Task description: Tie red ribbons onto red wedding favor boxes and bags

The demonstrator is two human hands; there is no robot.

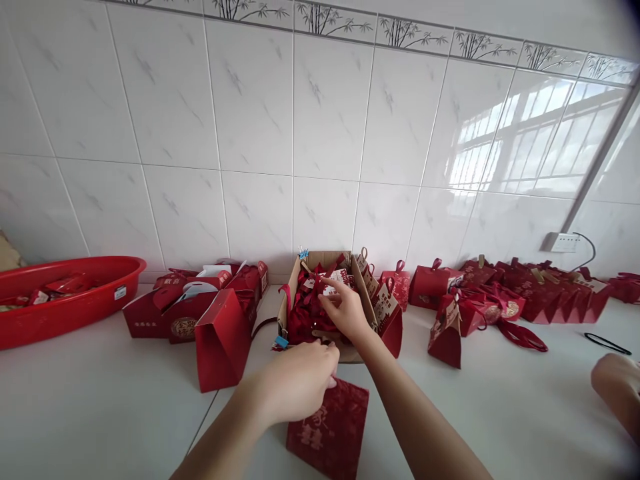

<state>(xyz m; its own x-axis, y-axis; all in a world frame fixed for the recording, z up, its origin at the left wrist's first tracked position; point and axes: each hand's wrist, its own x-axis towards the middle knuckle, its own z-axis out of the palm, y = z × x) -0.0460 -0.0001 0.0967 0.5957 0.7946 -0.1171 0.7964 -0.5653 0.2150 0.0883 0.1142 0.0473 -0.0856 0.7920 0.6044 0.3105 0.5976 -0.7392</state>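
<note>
My left hand (300,379) has its fingers closed at the top edge of a dark red box (333,427) with pale characters, just in front of the cardboard box. Over the open cardboard box (371,312) my right hand (345,308) reaches in, thumb and forefinger curved apart above the ribbons and tags. Dark red ribbons (303,320) and printed tags (340,277) fill that box. Blue clips (281,342) sit on its left side. Whether the right fingertips touch a tag cannot be made out.
Red gift boxes stand left (223,340) and right (445,333) of the cardboard box. A red basin (65,320) holds small packets at the far left. Another person's hand (617,387) rests at the right edge, near a black loop (607,343). A tiled wall rises behind.
</note>
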